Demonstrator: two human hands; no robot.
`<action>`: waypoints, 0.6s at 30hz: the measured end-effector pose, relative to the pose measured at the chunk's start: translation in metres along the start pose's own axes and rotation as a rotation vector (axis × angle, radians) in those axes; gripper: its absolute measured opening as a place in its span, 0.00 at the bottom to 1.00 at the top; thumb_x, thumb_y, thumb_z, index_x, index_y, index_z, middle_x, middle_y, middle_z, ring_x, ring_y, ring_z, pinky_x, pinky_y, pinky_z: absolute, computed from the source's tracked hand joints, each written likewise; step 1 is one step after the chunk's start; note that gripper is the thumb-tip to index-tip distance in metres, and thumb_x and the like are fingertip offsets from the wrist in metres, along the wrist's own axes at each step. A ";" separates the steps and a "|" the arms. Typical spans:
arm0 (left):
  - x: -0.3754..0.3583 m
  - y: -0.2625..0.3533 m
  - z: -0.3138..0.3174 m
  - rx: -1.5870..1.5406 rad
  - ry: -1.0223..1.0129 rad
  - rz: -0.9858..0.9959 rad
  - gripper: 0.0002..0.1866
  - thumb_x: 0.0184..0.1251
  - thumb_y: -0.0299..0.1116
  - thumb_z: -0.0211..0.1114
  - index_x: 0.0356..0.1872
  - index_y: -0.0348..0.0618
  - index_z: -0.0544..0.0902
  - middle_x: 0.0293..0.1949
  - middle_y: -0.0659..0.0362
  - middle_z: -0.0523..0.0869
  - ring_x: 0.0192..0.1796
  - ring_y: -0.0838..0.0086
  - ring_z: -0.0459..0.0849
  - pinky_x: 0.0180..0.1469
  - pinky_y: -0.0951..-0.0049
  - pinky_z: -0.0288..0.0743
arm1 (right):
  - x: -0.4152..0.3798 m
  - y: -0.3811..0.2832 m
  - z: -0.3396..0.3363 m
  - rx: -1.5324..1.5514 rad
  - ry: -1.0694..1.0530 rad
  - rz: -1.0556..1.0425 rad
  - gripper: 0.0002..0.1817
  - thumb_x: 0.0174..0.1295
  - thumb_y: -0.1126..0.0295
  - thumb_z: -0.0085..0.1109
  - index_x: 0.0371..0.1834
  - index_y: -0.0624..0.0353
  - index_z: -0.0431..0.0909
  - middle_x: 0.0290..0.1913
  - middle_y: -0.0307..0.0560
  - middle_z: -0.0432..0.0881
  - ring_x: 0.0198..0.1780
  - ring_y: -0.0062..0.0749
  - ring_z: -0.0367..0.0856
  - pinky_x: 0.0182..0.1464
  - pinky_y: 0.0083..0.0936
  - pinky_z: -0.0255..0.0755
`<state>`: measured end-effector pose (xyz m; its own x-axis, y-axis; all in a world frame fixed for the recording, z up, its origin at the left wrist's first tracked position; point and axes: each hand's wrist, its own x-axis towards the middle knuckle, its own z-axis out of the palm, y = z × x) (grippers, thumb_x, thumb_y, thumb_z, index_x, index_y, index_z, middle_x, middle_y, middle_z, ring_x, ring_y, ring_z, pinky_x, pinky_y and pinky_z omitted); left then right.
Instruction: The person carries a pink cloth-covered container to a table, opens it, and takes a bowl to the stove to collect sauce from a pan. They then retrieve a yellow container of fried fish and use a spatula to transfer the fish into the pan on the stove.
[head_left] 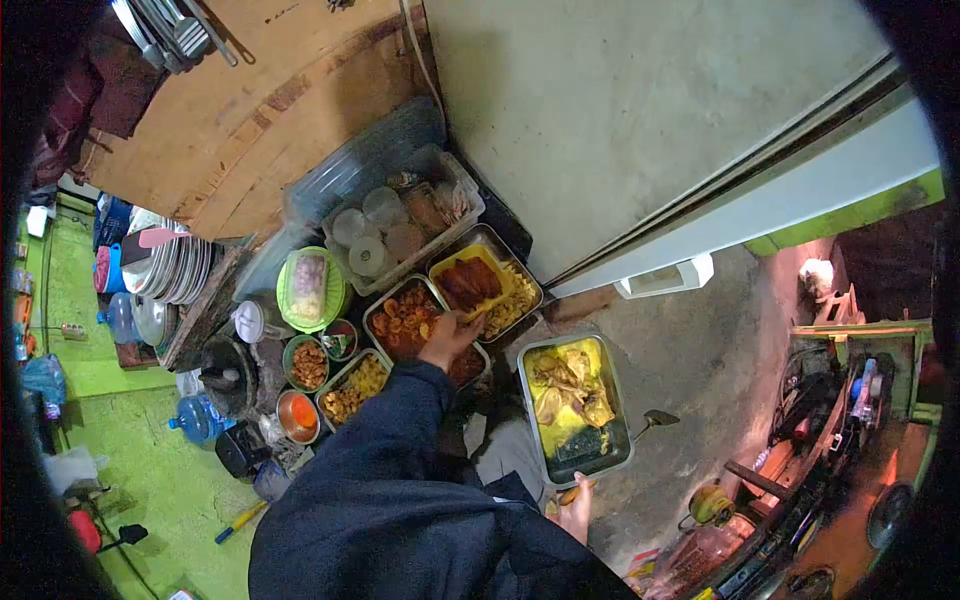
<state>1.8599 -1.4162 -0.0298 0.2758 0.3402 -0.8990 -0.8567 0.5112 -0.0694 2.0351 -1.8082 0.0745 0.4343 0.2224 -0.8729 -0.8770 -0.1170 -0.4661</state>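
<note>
My left hand (455, 340) reaches forward in a dark sleeve, its fingers closed at the near corner of a yellow tub (500, 294) of dark red food. That tub rests over a metal tray (540, 303) of pale yellow pieces. My right hand (574, 512) is closed around the orange handle of a spatula (658, 419), right at the near end of a metal tray (626, 440). The middle of the spatula is hidden by this tray, which holds chicken pieces (575, 392) in yellow sauce. Beside my left hand lies a tray of red-sauced food (405, 318).
Left of my arm stand a tray of yellow chunks (358, 388), bowls of food and a black mortar (228, 375). Behind are a clear plastic bin (465, 205) and a green-lidded tub (333, 300). Stacked plates (190, 270) are at left, a grey wall (640, 120) ahead.
</note>
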 end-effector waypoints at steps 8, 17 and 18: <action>-0.012 0.023 -0.048 0.290 -0.268 -0.041 0.05 0.71 0.26 0.50 0.34 0.39 0.69 0.57 0.42 0.66 0.60 0.49 0.70 0.65 0.51 0.70 | -0.018 -0.020 0.033 -0.135 -0.042 0.011 0.17 0.56 0.68 0.62 0.49 0.54 0.72 0.42 0.42 0.80 0.38 0.34 0.81 0.32 0.32 0.77; -0.101 0.033 -0.046 0.391 -0.476 0.024 0.01 0.68 0.25 0.51 0.36 0.40 0.71 0.55 0.46 0.73 0.62 0.51 0.71 0.69 0.44 0.63 | 0.031 0.004 0.035 -0.044 -0.090 -0.024 0.24 0.53 0.75 0.62 0.55 0.55 0.70 0.48 0.44 0.78 0.47 0.38 0.80 0.47 0.36 0.77; -0.115 0.033 -0.050 0.368 -0.406 0.029 0.03 0.66 0.23 0.52 0.39 0.38 0.71 0.56 0.46 0.73 0.63 0.51 0.70 0.69 0.44 0.63 | 0.034 0.005 0.038 -0.068 -0.053 0.027 0.25 0.53 0.75 0.62 0.56 0.54 0.70 0.49 0.44 0.78 0.48 0.38 0.80 0.48 0.36 0.77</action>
<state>1.7783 -1.4779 0.0498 0.4624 0.5985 -0.6542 -0.6777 0.7144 0.1745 2.0375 -1.7649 0.0481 0.3971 0.2694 -0.8773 -0.8716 -0.1888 -0.4525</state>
